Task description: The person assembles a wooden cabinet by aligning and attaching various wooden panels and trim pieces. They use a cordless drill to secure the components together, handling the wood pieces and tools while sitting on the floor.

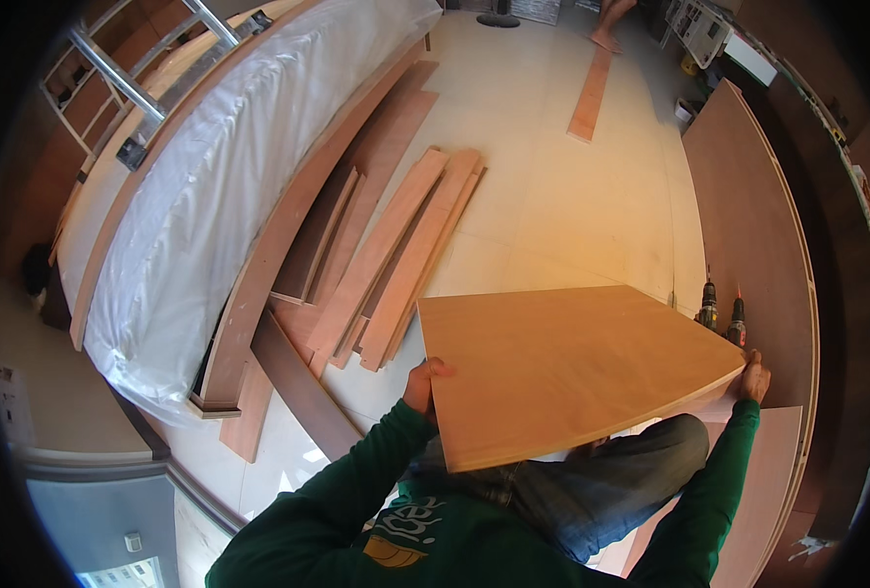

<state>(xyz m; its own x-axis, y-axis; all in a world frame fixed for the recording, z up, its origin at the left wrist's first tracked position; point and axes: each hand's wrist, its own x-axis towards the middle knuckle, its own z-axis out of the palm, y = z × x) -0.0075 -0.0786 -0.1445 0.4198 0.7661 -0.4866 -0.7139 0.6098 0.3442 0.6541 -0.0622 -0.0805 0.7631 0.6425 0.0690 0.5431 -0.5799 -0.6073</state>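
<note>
Panel point(572, 363) of plain wood sits in front of me, above my bent leg point(611, 475), its long axis running left to right across my body and slanting away toward the right, where it narrows to a corner. My left hand point(425, 384) grips the left edge, thumb over the upper face; my right hand point(754, 378) clasps the right corner — some fingers hidden. Beyond stretches a pale tiled floor point(562, 225), with reddish planks point(391, 255) lying to the left. Two power drills point(723, 314) are just past the right corner, beside a large wooden sheet point(758, 225). A plastic-covered long form point(219, 176) and a metal ladder point(121, 73) fill the left — a person's foot point(606, 41) shows far off.
</note>
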